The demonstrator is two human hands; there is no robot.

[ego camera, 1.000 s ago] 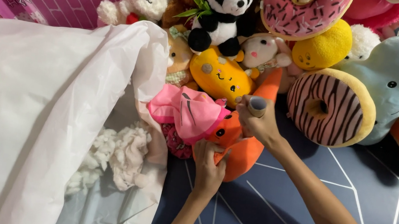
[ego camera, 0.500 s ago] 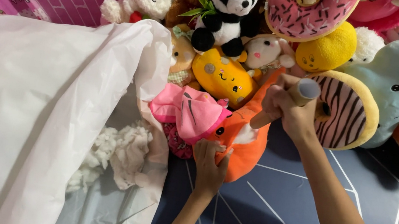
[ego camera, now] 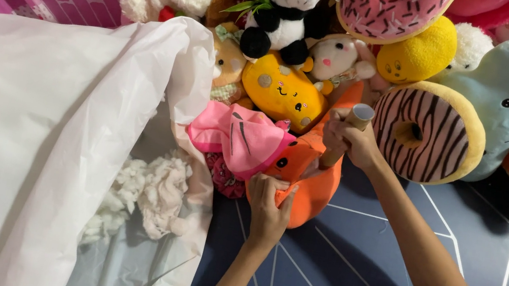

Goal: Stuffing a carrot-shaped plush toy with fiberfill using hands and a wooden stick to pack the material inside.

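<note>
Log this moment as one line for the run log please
left hand: grips orange plush toy | right hand: holds tan cardboard tube angled into toy | beside: white plastic bag with white stuffing

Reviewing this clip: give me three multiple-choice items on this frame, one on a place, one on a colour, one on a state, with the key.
1. Where is the loose white stuffing?
A. inside the open white bag
B. on the panda
C. in the right hand

2. What colour is the plush that the left hand grips?
A. blue
B. orange
C. green

3. How is the cardboard tube held?
A. lying loose on the table
B. balanced on the brown donut
C. gripped in the right hand

Key: 1 A, it lies in the bag's mouth; 2 B, orange body under the fingers; 3 C, the fingers wrap the tube.
</note>
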